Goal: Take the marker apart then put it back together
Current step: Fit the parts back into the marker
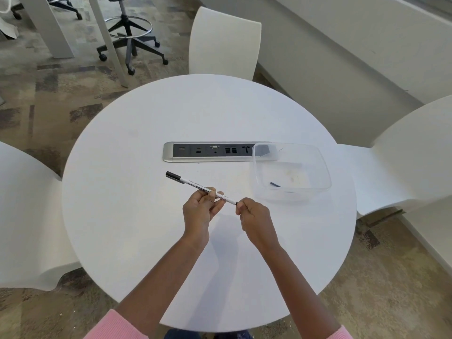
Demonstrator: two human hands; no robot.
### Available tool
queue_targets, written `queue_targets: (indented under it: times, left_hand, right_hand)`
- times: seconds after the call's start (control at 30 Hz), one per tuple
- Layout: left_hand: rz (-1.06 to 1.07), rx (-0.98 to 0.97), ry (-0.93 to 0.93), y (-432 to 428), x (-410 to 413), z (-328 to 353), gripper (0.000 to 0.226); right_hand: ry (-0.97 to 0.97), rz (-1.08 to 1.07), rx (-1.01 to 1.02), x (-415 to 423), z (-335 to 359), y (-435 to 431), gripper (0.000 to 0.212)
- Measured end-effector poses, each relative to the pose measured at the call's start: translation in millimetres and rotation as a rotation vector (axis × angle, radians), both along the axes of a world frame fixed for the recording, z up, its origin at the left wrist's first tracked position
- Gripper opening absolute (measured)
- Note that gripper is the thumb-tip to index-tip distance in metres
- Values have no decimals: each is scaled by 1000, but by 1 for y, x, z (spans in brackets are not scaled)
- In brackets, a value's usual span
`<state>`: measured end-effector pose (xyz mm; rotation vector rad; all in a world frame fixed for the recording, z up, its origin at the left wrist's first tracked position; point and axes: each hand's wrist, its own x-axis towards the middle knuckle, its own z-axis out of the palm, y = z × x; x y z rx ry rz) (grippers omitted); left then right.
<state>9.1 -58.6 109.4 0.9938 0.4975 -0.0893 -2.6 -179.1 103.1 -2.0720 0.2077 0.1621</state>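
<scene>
A slim white marker (193,185) with a black cap on its far-left end is held above the round white table (137,216), slanting from upper left to lower right. My left hand (199,209) grips the barrel near its middle. My right hand (253,216) pinches the dark right end of the marker; what sits inside those fingers is hidden.
A clear plastic tub (291,170) stands to the right of the hands with a small dark piece (275,184) lying in it. A silver power and data strip (210,151) is set in the table's middle. White chairs (223,42) ring the table.
</scene>
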Motion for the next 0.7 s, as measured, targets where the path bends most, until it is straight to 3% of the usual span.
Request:
queue_targets:
  times: [0.13, 0.33, 0.53, 0.6, 0.7]
  left_hand:
    - [-16, 17, -13, -2, 1, 1, 18]
    - [-55, 40, -31, -3, 0, -2, 18]
    - [-110, 50, -50, -2, 0, -2, 19]
    - [-95, 35, -38, -1, 1, -2, 19]
    - [-40, -9, -14, 2, 5, -2, 16]
  right_hand:
    - [179, -58, 286, 7, 7, -3, 42]
    - [498, -17, 434, 13, 13, -10, 38]
    - [834, -98, 958, 16, 15, -17, 44]
    - [852, -114, 1042, 17, 17, -15, 45]
    - [737, -93, 935, 19, 19, -8, 40]
